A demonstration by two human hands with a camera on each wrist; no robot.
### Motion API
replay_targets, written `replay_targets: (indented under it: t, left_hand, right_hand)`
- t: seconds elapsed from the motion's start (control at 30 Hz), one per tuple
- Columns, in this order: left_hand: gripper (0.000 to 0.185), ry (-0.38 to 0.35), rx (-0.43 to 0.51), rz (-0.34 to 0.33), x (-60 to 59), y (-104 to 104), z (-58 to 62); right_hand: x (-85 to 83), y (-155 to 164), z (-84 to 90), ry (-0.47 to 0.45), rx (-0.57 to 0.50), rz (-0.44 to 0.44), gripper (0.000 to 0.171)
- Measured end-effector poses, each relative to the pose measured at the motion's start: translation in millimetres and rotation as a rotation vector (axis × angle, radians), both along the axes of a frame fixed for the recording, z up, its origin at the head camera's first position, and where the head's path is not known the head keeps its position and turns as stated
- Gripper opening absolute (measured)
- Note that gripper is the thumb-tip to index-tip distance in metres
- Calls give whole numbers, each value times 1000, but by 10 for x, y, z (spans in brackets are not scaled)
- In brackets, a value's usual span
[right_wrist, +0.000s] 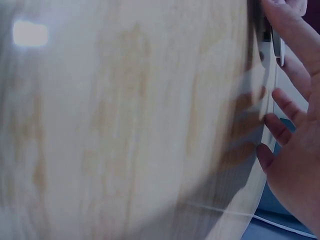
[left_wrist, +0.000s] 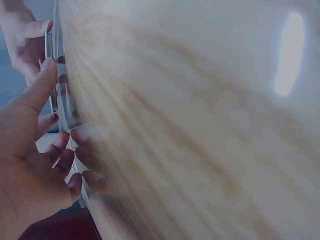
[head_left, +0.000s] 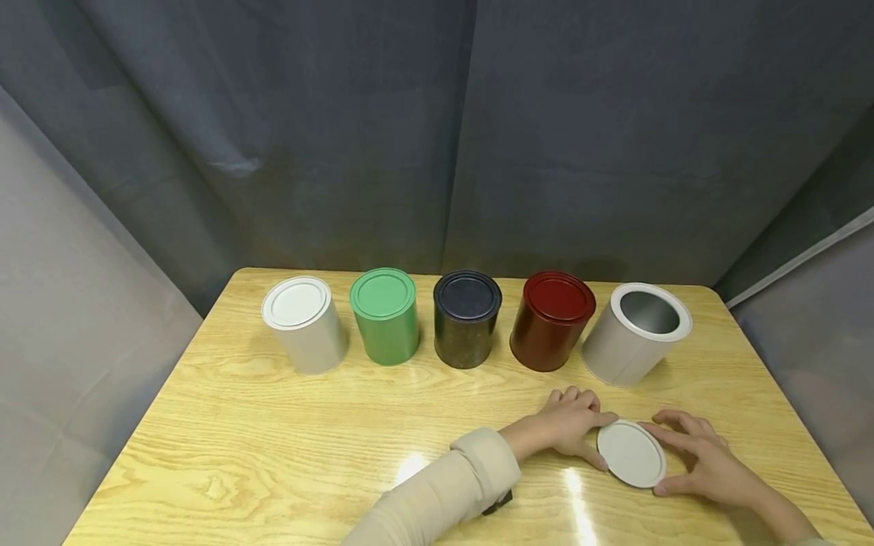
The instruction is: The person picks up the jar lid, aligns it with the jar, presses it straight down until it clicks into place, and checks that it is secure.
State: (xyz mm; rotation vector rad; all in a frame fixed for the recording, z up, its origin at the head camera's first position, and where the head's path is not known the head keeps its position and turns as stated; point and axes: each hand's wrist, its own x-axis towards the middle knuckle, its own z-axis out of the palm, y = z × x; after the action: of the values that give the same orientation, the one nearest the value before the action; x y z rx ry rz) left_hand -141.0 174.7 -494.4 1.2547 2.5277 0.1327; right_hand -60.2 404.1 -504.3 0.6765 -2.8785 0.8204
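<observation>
A round white lid [head_left: 631,453] lies flat on the wooden table [head_left: 273,425] near its front right. My left hand [head_left: 601,438] holds the lid's left rim between thumb and fingers, and my right hand [head_left: 665,459] holds its right rim the same way. Just behind stands an open grey can [head_left: 635,337] without a lid. In the left wrist view the lid [left_wrist: 49,50] shows edge-on against my left hand [left_wrist: 50,125]. The right wrist view is blurred and shows my right hand [right_wrist: 285,125] at the lid's edge [right_wrist: 272,45].
Four lidded cans stand in a row left of the open one: white [head_left: 303,322], green [head_left: 385,315], black [head_left: 467,318] and red [head_left: 551,318]. Grey curtains close in the table at the back and sides. Bare wood spreads across the front left.
</observation>
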Motion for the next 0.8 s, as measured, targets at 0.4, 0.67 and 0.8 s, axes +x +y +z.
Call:
replay_targets:
  t: [0.4, 0.67, 0.8]
  left_hand:
    - [78, -115, 150, -14, -55, -23, -9]
    - [77, -136, 207, -12, -89, -31, 49]
    - [77, -126, 228, -27, -102, -27, 90]
  right_hand:
    - [22, 8, 93, -101, -61, 9, 78]
    - [8, 27, 179, -108, -80, -2, 78]
    - [4, 33, 235, -112, -67, -11, 79]
